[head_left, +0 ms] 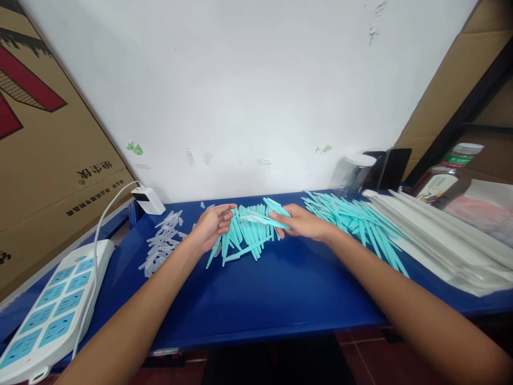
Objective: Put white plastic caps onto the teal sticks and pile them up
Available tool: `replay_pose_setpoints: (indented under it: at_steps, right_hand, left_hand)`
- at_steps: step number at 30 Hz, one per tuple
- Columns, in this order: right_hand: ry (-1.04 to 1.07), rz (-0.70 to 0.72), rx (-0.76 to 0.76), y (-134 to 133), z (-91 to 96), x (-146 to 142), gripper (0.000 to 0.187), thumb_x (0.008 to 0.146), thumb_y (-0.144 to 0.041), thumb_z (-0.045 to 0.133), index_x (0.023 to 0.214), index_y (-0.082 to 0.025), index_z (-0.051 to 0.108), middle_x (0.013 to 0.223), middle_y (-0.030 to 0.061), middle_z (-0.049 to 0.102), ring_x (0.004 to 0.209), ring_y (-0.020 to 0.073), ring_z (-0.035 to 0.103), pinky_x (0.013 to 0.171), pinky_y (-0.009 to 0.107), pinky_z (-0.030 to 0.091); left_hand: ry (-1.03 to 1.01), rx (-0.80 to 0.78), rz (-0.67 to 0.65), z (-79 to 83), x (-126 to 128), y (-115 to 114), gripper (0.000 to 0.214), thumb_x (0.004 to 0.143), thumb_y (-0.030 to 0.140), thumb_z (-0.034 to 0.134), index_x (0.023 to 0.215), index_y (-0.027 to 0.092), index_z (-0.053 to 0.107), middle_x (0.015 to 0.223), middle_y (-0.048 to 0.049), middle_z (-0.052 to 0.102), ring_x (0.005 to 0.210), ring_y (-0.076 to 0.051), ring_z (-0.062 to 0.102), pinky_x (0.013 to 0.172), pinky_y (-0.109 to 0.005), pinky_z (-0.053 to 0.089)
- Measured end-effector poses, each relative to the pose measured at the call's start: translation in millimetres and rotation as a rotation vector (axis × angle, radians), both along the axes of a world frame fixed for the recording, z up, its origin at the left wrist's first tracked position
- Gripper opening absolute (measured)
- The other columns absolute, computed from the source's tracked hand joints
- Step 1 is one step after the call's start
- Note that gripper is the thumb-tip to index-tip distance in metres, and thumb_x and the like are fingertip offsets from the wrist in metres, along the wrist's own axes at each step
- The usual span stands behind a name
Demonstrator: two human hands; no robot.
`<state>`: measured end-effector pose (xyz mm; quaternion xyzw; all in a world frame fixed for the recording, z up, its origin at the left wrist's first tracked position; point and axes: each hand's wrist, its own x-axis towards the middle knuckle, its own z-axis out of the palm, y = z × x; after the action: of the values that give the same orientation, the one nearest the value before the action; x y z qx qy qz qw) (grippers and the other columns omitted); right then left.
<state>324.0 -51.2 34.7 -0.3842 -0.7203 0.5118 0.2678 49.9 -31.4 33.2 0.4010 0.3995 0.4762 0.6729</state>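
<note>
My right hand (pixel 298 222) is closed around several slim turquoise eyebrow razors (pixel 276 211), their ends pointing left and up. Opposite it, my left hand (pixel 214 227) has its index finger stretched toward the right and the other fingers loosely curled, with nothing visible in them. Beneath and between both hands lies a row of more turquoise razors (pixel 250 240), some side by side and one lying across the front. To the left of my left hand is a loose pile of clear plastic covers (pixel 162 243). A larger heap of turquoise razors (pixel 356 214) spreads out beyond my right wrist.
On the blue table (pixel 256 305), a white power strip (pixel 60 305) and a small white device (pixel 148 199) with a cable stand left. At right are stacked white sheets or bags (pixel 444 243), a clear jar (pixel 355 174), a dark phone (pixel 395 168) and a bottle (pixel 444 171). Cardboard flanks both sides.
</note>
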Motion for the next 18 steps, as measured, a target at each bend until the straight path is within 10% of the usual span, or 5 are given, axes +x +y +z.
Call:
replay_pose_setpoints:
  at_steps: [6,13,18]
  right_hand:
    - [0.005,0.003,0.012,2.0,-2.6,1.5,0.059,0.099,-0.068,0.052,0.072,-0.015,0.062,0.063,0.0017,0.062,0.046,0.0074,0.033,0.047,0.025,0.026]
    - [-0.025,0.035,0.027,4.8,-6.5,4.5,0.061,0.099,-0.067,0.053,0.070,-0.014,0.066,0.060,0.0009,0.058,0.046,0.0079,0.033,0.048,0.026,0.026]
    - [-0.032,0.092,0.019,2.7,-2.8,4.8,0.063,0.099,-0.067,0.051,0.071,-0.014,0.067,0.064,0.0026,0.062,0.046,0.0079,0.034,0.048,0.026,0.026]
  left_hand:
    - [0.056,0.119,-0.057,5.3,2.5,-2.5,0.022,0.089,0.011,0.069,0.111,0.008,0.070,0.088,-0.0060,0.063,0.056,-0.006,0.044,0.046,-0.018,0.035]
    - [0.438,0.411,-0.018,1.4,2.7,-3.6,0.043,0.091,0.058,0.070,0.092,0.016,0.063,0.079,-0.0073,0.074,0.044,-0.006,0.027,0.043,-0.022,0.022]
    - [0.604,0.590,0.100,1.2,0.0,0.2,0.042,0.090,0.056,0.071,0.091,0.015,0.076,0.071,-0.0051,0.071,0.065,-0.015,0.060,0.060,-0.024,0.042]
